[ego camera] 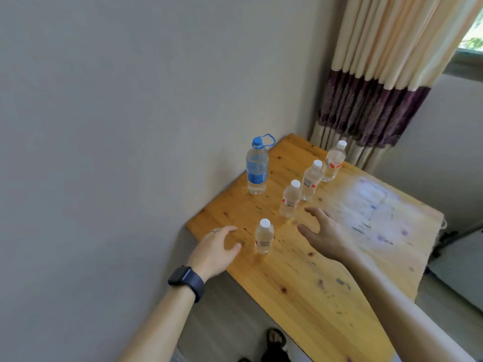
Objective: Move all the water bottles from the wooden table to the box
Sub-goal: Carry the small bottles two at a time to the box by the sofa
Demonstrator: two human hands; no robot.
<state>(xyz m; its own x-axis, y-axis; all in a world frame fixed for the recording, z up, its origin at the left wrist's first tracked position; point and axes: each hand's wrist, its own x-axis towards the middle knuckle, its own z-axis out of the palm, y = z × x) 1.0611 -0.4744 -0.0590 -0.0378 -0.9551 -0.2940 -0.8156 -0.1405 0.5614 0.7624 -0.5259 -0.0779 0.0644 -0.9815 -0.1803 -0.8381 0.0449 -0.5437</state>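
We count five bottles upright on the table (300, 278), none in hand: the big blue-capped one (257, 170) by the wall, three small ones in a row (311, 180), and the near bottle (264, 236). Left hand (217, 250) and right hand (324, 235) sit spread and empty either side of it, not touching. The box is out of view, so we can't tell if any are already packed; probably an early stage.

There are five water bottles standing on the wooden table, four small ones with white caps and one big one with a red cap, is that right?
Not quite. The head view shows the tall clear plastic bottle has a blue cap, not red. The rest holds: five bottles standing on the wooden table, four small with white caps.
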